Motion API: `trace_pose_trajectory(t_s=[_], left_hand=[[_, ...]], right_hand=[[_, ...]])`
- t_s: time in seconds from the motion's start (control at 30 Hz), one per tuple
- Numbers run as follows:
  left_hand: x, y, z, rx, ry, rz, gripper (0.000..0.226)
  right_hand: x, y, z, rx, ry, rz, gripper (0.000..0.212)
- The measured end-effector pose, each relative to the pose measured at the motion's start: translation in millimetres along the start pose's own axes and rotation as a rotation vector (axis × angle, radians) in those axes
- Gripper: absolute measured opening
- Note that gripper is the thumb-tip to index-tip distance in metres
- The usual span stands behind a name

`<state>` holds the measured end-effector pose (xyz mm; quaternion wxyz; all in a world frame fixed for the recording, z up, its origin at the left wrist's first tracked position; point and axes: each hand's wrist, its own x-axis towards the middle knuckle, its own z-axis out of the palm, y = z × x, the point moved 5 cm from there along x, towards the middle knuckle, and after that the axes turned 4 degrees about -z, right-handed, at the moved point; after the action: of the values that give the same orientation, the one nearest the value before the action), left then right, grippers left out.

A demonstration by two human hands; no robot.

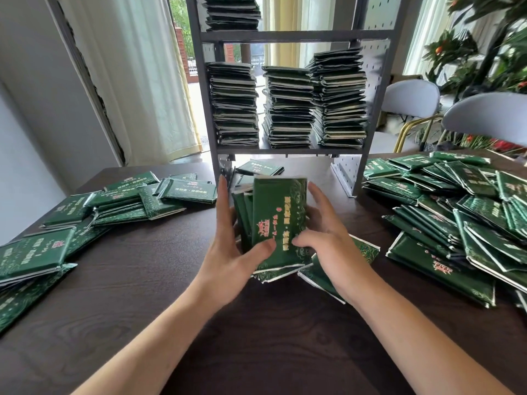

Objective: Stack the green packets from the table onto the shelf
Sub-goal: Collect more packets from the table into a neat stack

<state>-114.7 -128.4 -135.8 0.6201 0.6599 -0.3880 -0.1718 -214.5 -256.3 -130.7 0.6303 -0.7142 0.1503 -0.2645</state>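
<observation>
A bundle of green packets point(278, 215) stands on its edge at the middle of the dark table point(142, 303). My left hand point(228, 252) grips the bundle's left side, thumb pressed on the front packet. My right hand point(328, 238) holds its right side, thumb on the front too. More green packets lie loose under the bundle point(322, 276). Behind stands the grey metal shelf point(293, 151), with three tall packet stacks point(288, 106) on its middle level and another stack point(232, 12) on the level above.
A spread of loose packets point(94, 212) covers the table's left side, and a bigger heap point(462, 212) covers the right. Two grey chairs point(484, 118) and plants stand at the right behind the table. Curtains hang at the back left.
</observation>
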Motion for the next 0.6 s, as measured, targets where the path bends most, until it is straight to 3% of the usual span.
trace_pose_trajectory(t_s=[0.17,0.4,0.5,0.6], left_hand=[[-4,1,8,0.084,-0.103,0.052,0.119],[-2,-5,12,-0.016,-0.148,-0.083,0.112],[3,-9,6,-0.064,-0.066,-0.136,0.108],[10,-14,-1,-0.183,-0.004,-0.214,0.107]], right_hand=[[-7,-7,5,-0.038,-0.066,-0.06,0.1],[-8,-9,6,-0.28,-0.113,-0.062,0.103],[-4,-7,-2,-0.307,-0.05,-0.018,0.09],[-2,-7,-13,-0.559,0.022,0.011,0.063]])
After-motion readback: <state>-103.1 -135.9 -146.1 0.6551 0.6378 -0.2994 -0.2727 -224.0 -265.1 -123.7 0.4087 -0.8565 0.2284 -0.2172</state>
